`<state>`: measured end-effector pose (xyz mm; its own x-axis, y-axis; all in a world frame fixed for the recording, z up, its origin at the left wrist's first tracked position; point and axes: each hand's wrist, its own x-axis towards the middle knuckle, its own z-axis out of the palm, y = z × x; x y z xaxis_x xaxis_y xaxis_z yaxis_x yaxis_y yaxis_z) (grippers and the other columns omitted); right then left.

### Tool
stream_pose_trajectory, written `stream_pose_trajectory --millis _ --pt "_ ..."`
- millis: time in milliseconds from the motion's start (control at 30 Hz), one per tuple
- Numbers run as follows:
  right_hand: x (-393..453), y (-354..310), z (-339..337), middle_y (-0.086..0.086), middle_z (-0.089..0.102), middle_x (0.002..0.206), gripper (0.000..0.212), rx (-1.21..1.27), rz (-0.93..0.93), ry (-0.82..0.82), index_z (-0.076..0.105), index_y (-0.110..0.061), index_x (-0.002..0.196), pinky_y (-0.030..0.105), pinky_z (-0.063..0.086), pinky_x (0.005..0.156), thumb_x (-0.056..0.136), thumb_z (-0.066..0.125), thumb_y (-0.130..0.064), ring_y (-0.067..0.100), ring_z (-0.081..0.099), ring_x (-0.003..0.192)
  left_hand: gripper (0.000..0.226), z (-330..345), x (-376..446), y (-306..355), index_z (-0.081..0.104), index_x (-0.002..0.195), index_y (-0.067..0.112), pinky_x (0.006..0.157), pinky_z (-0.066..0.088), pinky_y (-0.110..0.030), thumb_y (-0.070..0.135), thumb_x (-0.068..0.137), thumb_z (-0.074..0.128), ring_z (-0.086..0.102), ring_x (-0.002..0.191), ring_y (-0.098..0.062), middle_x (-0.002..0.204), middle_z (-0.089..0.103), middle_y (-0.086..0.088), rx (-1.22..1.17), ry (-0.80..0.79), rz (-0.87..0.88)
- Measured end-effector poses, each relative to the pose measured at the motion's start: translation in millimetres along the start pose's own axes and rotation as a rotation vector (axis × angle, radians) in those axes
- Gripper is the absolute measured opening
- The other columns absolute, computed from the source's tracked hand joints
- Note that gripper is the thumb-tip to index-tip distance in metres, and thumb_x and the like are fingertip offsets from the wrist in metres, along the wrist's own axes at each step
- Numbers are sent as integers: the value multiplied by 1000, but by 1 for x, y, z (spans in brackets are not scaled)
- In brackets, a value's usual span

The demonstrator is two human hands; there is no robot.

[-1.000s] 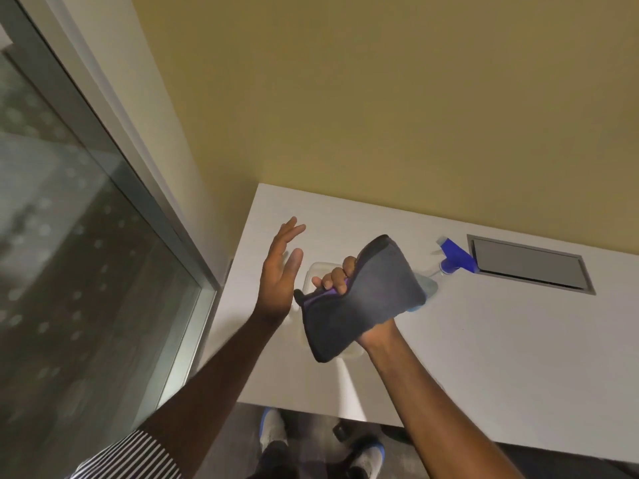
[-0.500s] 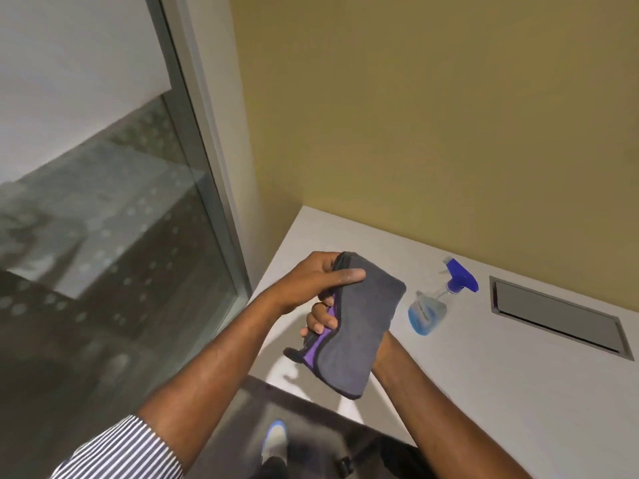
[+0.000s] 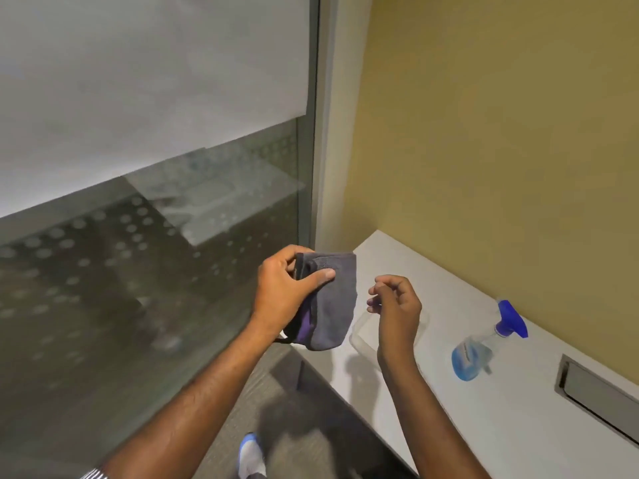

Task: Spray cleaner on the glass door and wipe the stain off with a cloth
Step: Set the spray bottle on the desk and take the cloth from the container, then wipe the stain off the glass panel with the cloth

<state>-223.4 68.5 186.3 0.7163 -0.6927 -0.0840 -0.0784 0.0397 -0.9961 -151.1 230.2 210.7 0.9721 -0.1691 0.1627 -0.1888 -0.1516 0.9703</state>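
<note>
Head view: left hand pinches cloth; right hand half-curled, empty.

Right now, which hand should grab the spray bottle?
Right. The right hand is empty and nearer the spray bottle lying on the table; the left hand holds the cloth.

We see folded grey cloth, purple edge, pinched upright beside glass door; blue-headed spray bottle lies on its side, near wall.
</note>
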Motion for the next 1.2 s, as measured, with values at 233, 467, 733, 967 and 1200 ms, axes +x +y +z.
stream_pose_trajectory --millis 233,467,733,967,1200 --pt "-83 -17 71 -22 70 111 25 -158 -414 -476 73 -38 111 16 58 83 100 66 -17 -1 67 105 32 -74 -58 -2 73 101 24 70 58 -19 28 75 91 74 84 -7 92 77 8 18 445 -32" --pt "-179 -26 129 -16 66 126 50 -124 -540 -833 67 -26 134 26 52 103 90 66 -49 2 63 120 37 -155 -138 12 74 104 33 64 60 -29 47 100 40 73 82 -11 92 79 9 -161 670 -27" --pt "-322 -27 175 -15 70 119 39 5 -647 -974 67 -32 128 37 57 97 91 70 -23 7 68 112 49 -256 -265 27 68 121 29 85 61 -31 -8 101 43 73 102 -8 110 77 14 -105 807 64" --pt "-454 -39 202 18 76 110 24 301 -310 -1219 72 -10 112 61 53 99 98 55 -2 31 71 103 33 -350 -416 45 71 118 32 69 62 -32 12 98 55 71 74 -19 99 77 -6 -18 1009 267" --pt "-573 -56 206 2 80 98 28 487 120 -1680 81 -22 97 24 60 80 93 59 -7 13 75 90 27 -430 -525 69 68 113 14 89 57 -38 -6 97 59 68 97 -19 108 72 -11 -61 1056 249"
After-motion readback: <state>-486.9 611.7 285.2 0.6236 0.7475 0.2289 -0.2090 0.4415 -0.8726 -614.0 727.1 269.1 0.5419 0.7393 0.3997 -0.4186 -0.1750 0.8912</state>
